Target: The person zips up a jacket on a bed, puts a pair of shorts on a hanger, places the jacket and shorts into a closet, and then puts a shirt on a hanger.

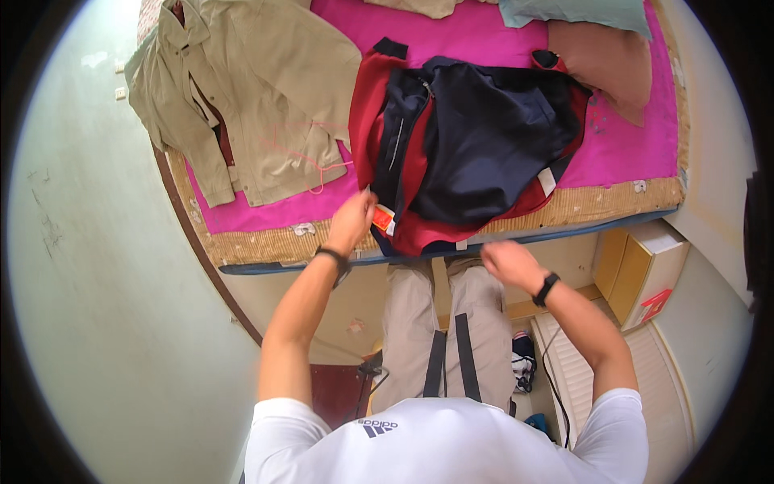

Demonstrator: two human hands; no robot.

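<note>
A dark navy and red jacket (492,137) lies spread on the bed in front of me, its lower edge reaching the bed's front edge. My left hand (352,219) pinches the jacket's left edge, beside an orange and white tag (383,219). Just past the bed's edge, close to the jacket's lower right part, is my right hand (513,264). Its fingers are curled closed, and whatever they may hold is hidden. To the left lies a beige jacket (266,89), with a thin pink clothes hanger (322,169) on its lower right side.
A magenta sheet (645,153) covers the bed. Brown (605,68) and light blue (580,12) pillows sit at the far right. A pale wall (81,242) bounds the left. Below the bed's right end stand a yellow and white box (645,266) and a white ribbed panel (637,379).
</note>
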